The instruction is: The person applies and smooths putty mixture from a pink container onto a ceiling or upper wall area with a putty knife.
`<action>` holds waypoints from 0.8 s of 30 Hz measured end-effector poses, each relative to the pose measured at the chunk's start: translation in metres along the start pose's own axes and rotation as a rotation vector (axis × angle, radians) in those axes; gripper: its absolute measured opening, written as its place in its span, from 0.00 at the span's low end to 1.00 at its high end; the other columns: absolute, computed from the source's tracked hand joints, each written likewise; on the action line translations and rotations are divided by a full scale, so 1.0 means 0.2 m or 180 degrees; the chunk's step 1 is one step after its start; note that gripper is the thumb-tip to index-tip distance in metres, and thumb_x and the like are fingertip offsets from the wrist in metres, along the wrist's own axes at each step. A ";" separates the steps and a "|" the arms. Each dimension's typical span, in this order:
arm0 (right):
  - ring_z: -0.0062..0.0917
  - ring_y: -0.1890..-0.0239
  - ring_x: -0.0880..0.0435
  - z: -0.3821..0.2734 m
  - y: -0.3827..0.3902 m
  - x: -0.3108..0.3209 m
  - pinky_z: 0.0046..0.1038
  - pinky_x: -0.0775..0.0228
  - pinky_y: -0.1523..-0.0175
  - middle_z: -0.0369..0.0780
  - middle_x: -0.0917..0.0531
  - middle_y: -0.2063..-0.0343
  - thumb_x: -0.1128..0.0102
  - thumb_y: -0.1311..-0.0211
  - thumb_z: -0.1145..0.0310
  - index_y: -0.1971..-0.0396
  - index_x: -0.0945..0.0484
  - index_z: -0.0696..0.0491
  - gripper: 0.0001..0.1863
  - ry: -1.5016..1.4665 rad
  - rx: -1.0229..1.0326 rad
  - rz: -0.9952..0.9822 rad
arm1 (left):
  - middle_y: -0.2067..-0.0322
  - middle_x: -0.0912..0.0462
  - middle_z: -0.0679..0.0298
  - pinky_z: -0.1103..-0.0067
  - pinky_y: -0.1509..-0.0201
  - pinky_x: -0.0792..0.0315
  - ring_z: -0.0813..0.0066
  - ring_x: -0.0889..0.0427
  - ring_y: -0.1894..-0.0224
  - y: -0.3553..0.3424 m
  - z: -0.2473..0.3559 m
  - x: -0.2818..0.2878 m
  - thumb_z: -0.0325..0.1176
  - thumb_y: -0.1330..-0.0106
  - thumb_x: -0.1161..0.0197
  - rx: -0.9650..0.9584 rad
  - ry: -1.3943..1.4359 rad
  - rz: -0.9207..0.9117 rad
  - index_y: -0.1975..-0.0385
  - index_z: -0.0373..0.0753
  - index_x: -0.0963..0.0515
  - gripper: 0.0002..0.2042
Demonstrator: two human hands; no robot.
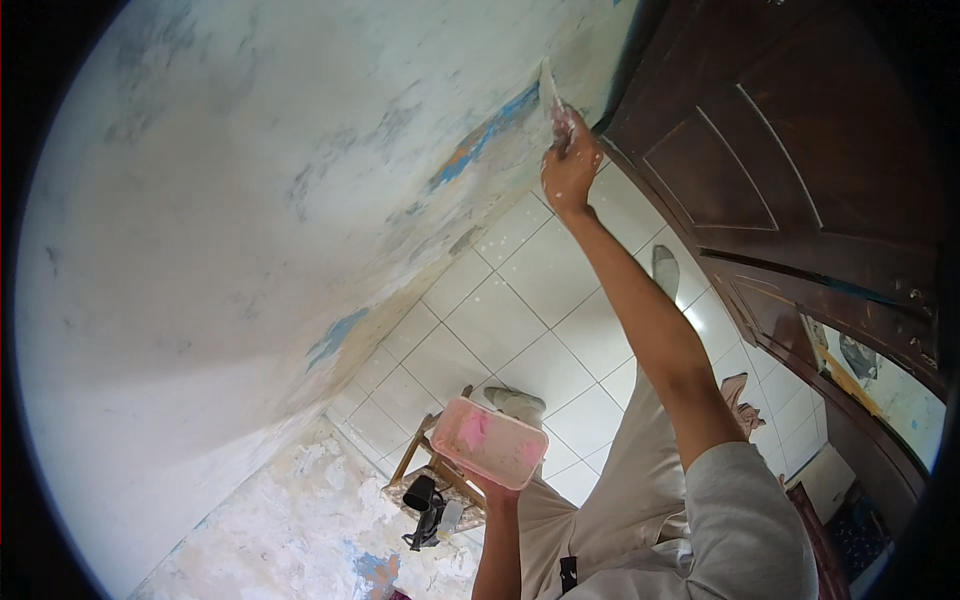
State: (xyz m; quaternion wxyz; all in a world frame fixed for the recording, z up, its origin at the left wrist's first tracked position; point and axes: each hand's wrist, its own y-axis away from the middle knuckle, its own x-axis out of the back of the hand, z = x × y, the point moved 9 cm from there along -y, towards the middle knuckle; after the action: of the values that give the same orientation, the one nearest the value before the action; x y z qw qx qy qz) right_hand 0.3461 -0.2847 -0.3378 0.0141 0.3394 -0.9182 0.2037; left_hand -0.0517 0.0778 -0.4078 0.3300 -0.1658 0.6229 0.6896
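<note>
My right hand is closed around the handle of a putty knife, its blade against the white wall. White splatters mark the fingers and back of this hand. Beside the blade runs a long patch of exposed blue and orange paint. Low in the view, my left hand supports a shallow pink plastic tub from its near side, with fingers mostly hidden underneath. A pale coating and brighter pink bare spots show inside the tub.
A dark brown panelled door stands at the right. Below the tub, a small wooden stool carries black objects. My feet are on white floor tiles with white specks. A crumpled pinkish cloth lies near the door.
</note>
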 end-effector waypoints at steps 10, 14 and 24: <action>0.49 0.60 0.18 -0.30 0.67 -0.30 0.40 0.25 0.55 0.53 0.21 0.63 0.51 0.51 0.90 0.55 0.26 0.66 0.20 0.0074 -0.0067 -0.0338 | 0.39 0.26 0.56 0.40 0.38 0.36 0.44 0.29 0.37 0.00 0.25 0.16 0.68 0.36 0.49 0.0012 0.0127 -0.0152 0.35 0.49 0.31 0.36; 0.52 0.58 0.20 -0.33 0.90 -0.41 0.42 0.26 0.53 0.55 0.22 0.60 0.51 0.56 0.91 0.53 0.28 0.68 0.24 0.0052 -0.0198 -0.0395 | 0.44 0.22 0.64 0.51 0.42 0.26 0.57 0.23 0.43 0.05 0.38 0.22 0.68 0.33 0.53 -0.0329 -0.0288 0.0139 0.39 0.49 0.29 0.33; 0.55 0.58 0.22 -0.46 1.49 -0.65 0.45 0.29 0.53 0.56 0.23 0.61 0.50 0.57 0.89 0.52 0.28 0.67 0.26 -0.0016 -0.0236 -0.0811 | 0.41 0.23 0.63 0.48 0.38 0.30 0.55 0.24 0.41 0.13 0.53 0.30 0.68 0.33 0.53 -0.0429 0.0001 -0.0019 0.37 0.49 0.30 0.34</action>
State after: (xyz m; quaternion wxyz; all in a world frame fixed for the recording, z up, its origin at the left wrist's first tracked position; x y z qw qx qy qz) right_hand 0.2495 0.0353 -0.3834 0.0500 0.4530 -0.8746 0.1653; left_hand -0.0943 0.1950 -0.4088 0.3202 -0.1896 0.5746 0.7289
